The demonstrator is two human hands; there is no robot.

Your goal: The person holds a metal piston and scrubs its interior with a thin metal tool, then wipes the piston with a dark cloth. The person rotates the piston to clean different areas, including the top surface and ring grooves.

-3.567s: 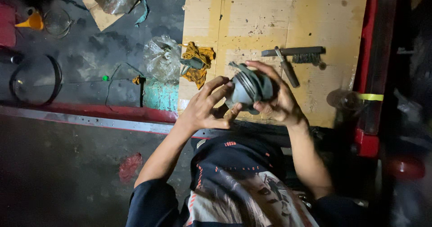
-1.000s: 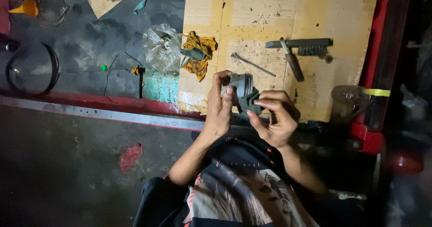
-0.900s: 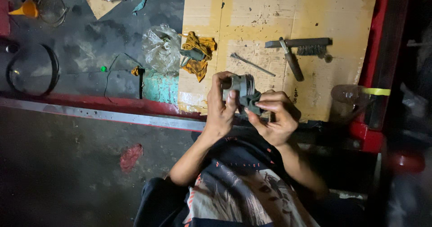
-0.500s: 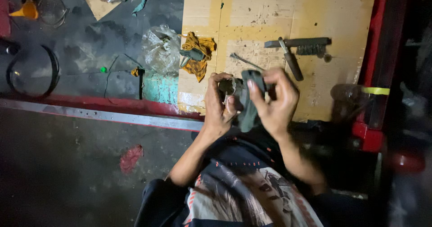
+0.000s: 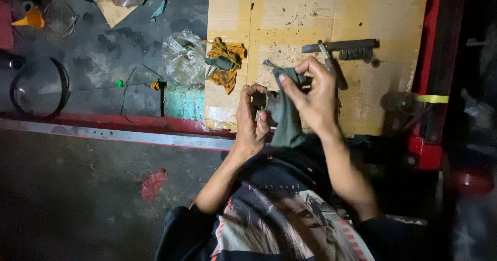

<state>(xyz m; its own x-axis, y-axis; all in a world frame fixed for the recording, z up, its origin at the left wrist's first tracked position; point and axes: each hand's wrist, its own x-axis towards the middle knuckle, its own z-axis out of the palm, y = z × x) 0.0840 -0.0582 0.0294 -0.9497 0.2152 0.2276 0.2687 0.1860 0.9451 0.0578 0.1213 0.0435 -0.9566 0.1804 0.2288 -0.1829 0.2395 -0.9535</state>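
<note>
My left hand [image 5: 250,117] grips a small round grey metal part [image 5: 268,102] held in front of my chest. My right hand [image 5: 312,93] pinches a dark grey-green rag [image 5: 286,117] that drapes over the part and hangs down below it. Both hands are close together above the near edge of a sheet of yellow cardboard [image 5: 290,18]. Most of the metal part is hidden by the rag and my fingers.
On the cardboard lie a wire brush [image 5: 341,47], a thin metal tool [image 5: 331,67] and a yellow rag [image 5: 226,63]. A crumpled clear plastic bag [image 5: 182,58] sits left of it. A red metal rail [image 5: 119,122] runs across; a dark round ring [image 5: 39,86] lies far left.
The rag now covers the metal part, lifted higher by my right hand. Earlier both hands turned the bare part; the thin rod on the cardboard is now hidden behind my hands.
</note>
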